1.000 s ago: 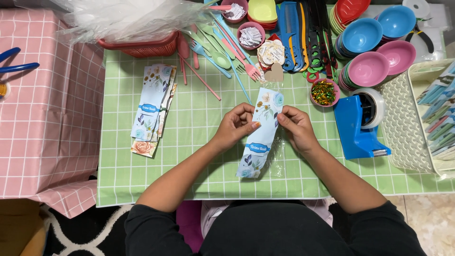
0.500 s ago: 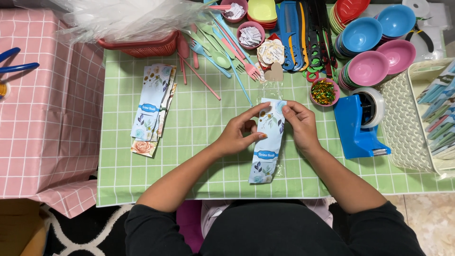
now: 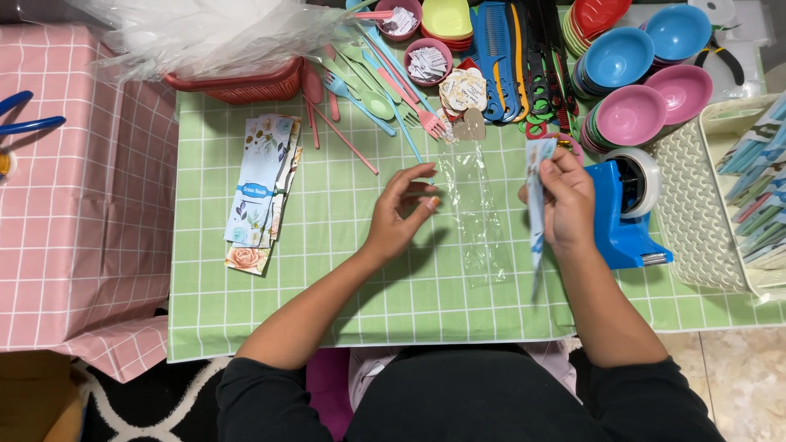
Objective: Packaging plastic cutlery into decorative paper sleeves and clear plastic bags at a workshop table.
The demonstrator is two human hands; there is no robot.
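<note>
My right hand holds a long floral paper card by its top end, edge-on and hanging down, just left of a blue tape dispenser. A clear plastic sleeve lies flat on the green checked tablecloth between my hands. My left hand hovers left of the sleeve with fingers apart and nothing in it. A stack of several more floral cards lies to the far left on the green cloth.
Along the back stand pastel plastic spoons and forks, combs, pink and blue bowls, small cups of paper slips and a red basket under clear plastic. A cream tray sits right; a pink-covered table left.
Both hands held the card in its sleeve at the centre. Now the right hand has drawn the card out to the right, the left hand has let go, and the sleeve lies alone.
</note>
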